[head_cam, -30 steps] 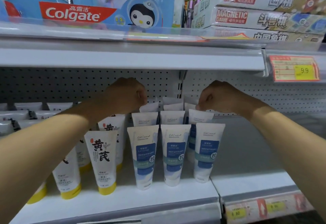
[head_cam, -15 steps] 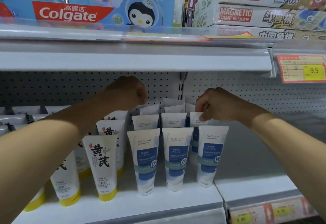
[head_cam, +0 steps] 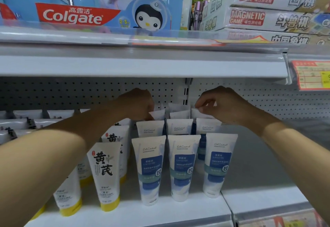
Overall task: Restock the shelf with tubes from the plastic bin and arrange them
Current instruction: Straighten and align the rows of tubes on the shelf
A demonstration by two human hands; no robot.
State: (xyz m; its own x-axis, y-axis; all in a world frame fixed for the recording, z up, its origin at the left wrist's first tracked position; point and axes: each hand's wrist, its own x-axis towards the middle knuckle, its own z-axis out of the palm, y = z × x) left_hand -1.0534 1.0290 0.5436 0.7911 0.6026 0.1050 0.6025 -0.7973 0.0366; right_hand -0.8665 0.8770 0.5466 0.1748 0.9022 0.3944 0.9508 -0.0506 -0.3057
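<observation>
Left hand (head_cam: 137, 104) fingers pinching a rear blue tube (head_cam: 157, 114), right hand (head_cam: 221, 105) pinching another (head_cam: 196, 113), yellow-capped tubes (head_cam: 107, 176) beside

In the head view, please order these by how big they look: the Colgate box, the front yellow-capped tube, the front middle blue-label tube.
1. Colgate box, plainly the largest.
2. and 3. Front yellow-capped tube and front middle blue-label tube look alike in size; I would not rank them.
</observation>
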